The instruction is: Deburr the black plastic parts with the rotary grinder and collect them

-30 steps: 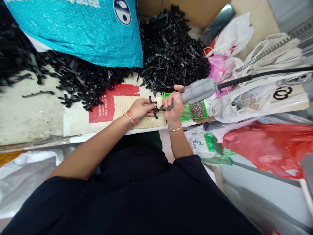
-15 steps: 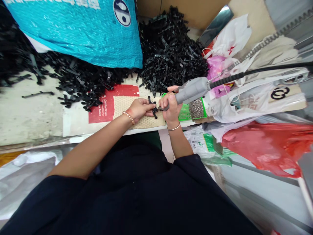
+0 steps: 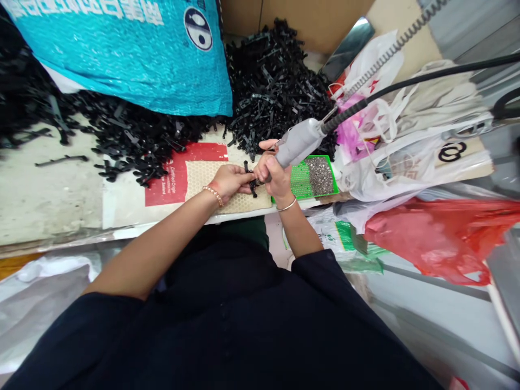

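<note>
The left hand [image 3: 232, 182] pinches a dark part [image 3: 246, 165] between thumb and fingers, over the right end of a honeycomb mat [image 3: 199, 176] by the table's [image 3: 60, 197] near edge. The right hand [image 3: 275, 174] is wrapped around a grey corded tool [image 3: 299, 143] aimed at that part; its fingers hide whether tip and part touch. If the left pinch is too light, the part could twist or slip, and the left thumb, so near the tip, might be nicked. A tug on the black cable [image 3: 422, 83] could tilt the tool and make it skid.

As for containers, a blue bag [image 3: 134, 73] lies toward the table's far left, over dark parts, its contents hidden. A green tray [image 3: 335, 172] near the front edge holds small metal pieces [image 3: 320, 177], thickest at its right end. At the table's right end are white plastic bags [image 3: 365, 179]; past the near edge is a red plastic bag [image 3: 439, 238]. What these hold, I cannot tell.
</note>
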The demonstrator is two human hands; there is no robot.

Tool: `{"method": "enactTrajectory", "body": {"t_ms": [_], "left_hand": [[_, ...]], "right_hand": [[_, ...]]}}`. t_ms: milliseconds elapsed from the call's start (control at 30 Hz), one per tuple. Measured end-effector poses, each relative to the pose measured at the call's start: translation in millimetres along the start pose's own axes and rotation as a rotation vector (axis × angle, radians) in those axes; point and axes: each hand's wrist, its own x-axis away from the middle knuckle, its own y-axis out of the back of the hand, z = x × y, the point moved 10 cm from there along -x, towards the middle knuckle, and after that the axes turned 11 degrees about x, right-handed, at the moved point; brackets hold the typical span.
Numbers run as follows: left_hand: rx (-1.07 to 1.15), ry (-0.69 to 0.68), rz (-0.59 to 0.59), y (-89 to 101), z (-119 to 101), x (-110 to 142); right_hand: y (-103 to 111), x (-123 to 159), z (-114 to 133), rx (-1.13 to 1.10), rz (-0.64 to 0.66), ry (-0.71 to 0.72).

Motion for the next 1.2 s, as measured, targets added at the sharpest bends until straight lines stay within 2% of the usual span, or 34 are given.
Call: {"method": "enactTrajectory", "body": {"t_ms": [67, 200, 300, 400, 633, 833, 1200], "left_hand": [[0.022, 0.006, 0.012, -1.5, 0, 1], [0.045, 0.042, 0.030, -0.8, 0, 2], [0.031, 0.052, 0.048, 1.7, -1, 3], [0.028, 0.031, 0.079, 2.1, -4, 4], [0.001, 0.012, 0.090, 1.0, -6, 6], [-0.006, 0.024, 0.088, 1.2, -6, 6], [0.010, 0.003, 0.079, 4.1, -2, 3]], "right_hand": [[21, 4, 15, 0.040, -0.112, 0.044], [87, 16, 37, 0.164, -0.404, 0.106], [130, 27, 27, 0.179, -0.547, 0.060], [152, 37, 9, 0.147, -0.604, 0.019], [150, 36, -6, 0.078, -0.568, 0.023], [149, 33, -14, 0.170, -0.568, -0.001], [145, 33, -13, 0.134, -0.535, 0.008]]}}
